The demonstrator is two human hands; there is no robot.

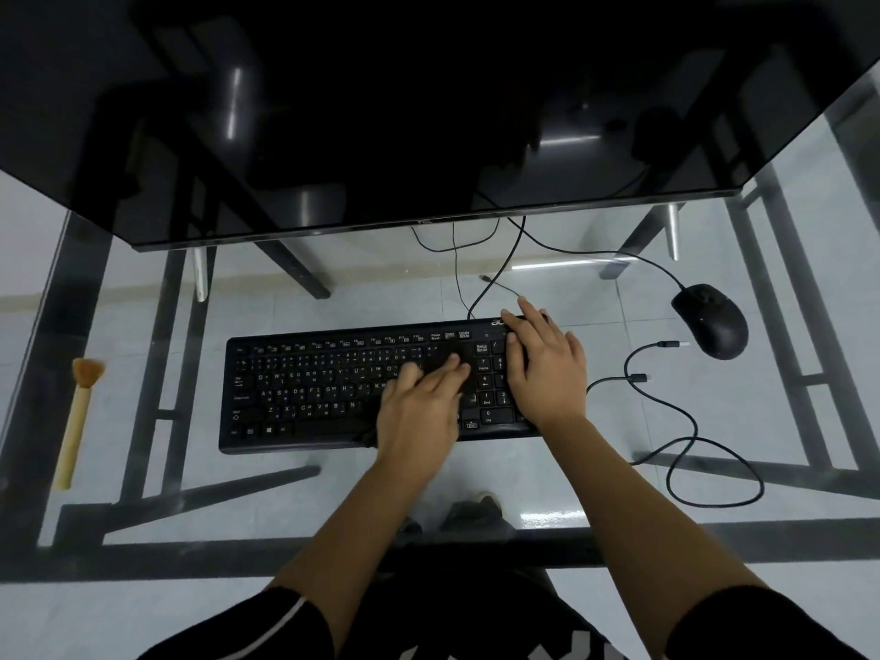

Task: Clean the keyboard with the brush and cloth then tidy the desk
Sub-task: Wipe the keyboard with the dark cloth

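Note:
A black keyboard (309, 383) lies on the glass desk (200, 512) below the monitor. My left hand (419, 402) presses flat on a black cloth (450, 349) spread over the keys right of centre, and a corner of the cloth shows at the keyboard's front edge. My right hand (547, 369) lies over the number pad, its fingers curled over the keyboard's far right corner. A brush (78, 421) with a pale handle and orange-brown bristles lies on the desk far to the left, away from both hands.
A large dark monitor (381, 111) stands on legs behind the keyboard. A black mouse (712, 321) sits at the right. A loose black cable (685, 421) loops between the mouse and the keyboard. The desk's dark frame shows through the glass.

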